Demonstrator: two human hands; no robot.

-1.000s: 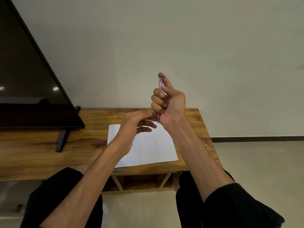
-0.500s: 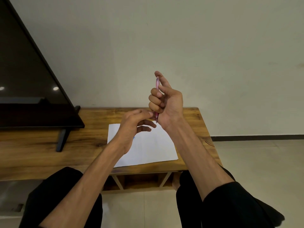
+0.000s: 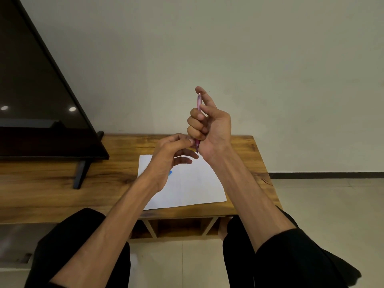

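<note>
Right hand (image 3: 214, 129): fingers curled round the pink pen (image 3: 199, 102), thumb straight along its top.
Left hand (image 3: 168, 161): fingertips pinch the pen's lower end.
Pen: upright, in the air above the white sheet's (image 3: 193, 183) far edge.
Wooden table (image 3: 62, 183): under the sheet.
Television (image 3: 31, 100): left of the sheet, well apart.

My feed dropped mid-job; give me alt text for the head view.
The right hand grips a pink pen upright, tip down, while the left hand pinches its lower end, both above a white sheet of paper on a wooden table. A dark TV stands at the table's left.
</note>
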